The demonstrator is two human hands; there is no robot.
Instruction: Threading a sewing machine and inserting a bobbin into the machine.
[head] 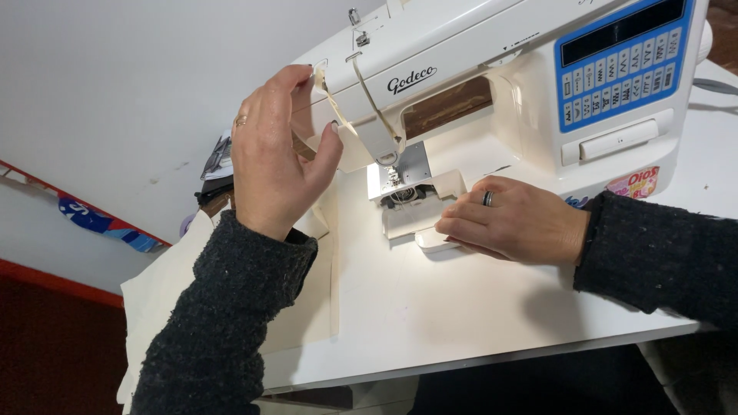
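Left hand [277, 150], upper left of centre, has its grip pinched together on a cream strip [338, 115] at the white sewing machine [492, 69] head. Right hand [511, 219] rests flat, fingers loose, touching the open bobbin cover [419, 219] mid-frame on the counter [461, 307]. I'd keep that strip taut and fingertips away from the needle [390, 165].

Sewing machine [492, 84]: glossy white plastic, smooth. Needle plate [411, 165]: shiny metal. Table [461, 307]: smooth matt white. Cloth [165, 288]: cream, matt woven. Sleeves [223, 323]: dark fuzzy knit.
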